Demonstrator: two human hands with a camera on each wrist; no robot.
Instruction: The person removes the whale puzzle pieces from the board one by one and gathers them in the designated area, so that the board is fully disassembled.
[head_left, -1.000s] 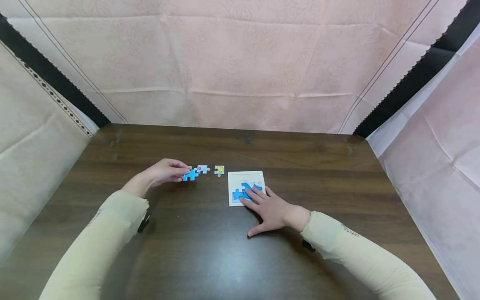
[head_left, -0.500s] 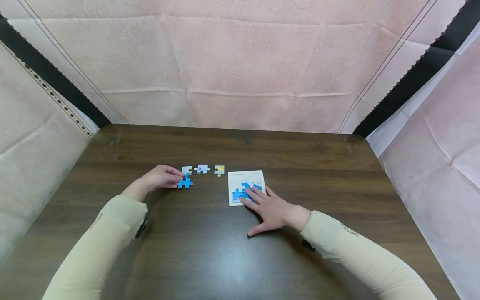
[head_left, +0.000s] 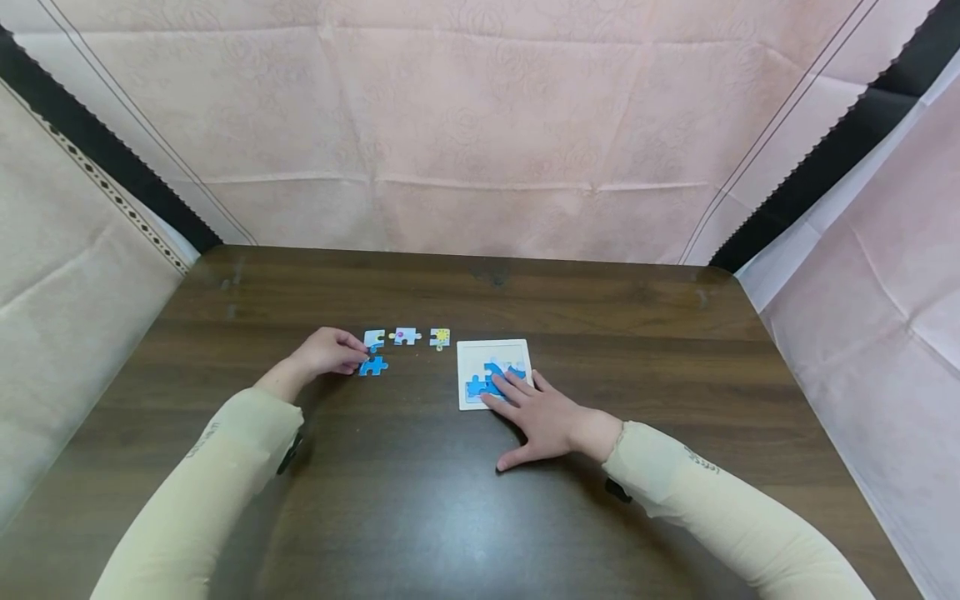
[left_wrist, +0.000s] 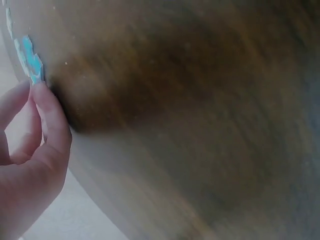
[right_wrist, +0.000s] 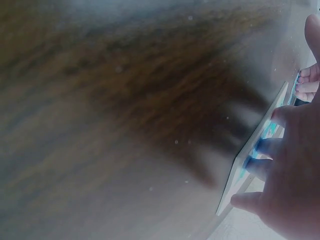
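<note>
In the head view my left hand (head_left: 318,354) pinches a blue jigsaw puzzle piece (head_left: 373,367) by its left side, thumb and fingertips together. The left wrist view shows the fingertips meeting at the edge of blue puzzle pieces (left_wrist: 33,62). Just behind the pinched piece lies a white-and-blue puzzle piece (head_left: 374,337). My right hand (head_left: 547,421) is spread, its fingertips resting on a white square puzzle tray (head_left: 468,352). Several blue pieces (head_left: 476,388) sit in the tray's lower part, partly hidden by the fingers. In the right wrist view the fingers (right_wrist: 270,147) reach over the tray's edge.
To the right of the white-and-blue piece lie a pale blue puzzle piece (head_left: 405,336) and a piece with a yellow sun (head_left: 440,337), in a row left of the tray. The dark wooden table (head_left: 420,500) ends at pale cloth walls (head_left: 480,125).
My left hand has drawn the blue puzzle piece leftward and a little nearer to me, uncovering the white-and-blue piece, then stayed almost still. The right hand has kept its place on the tray.
</note>
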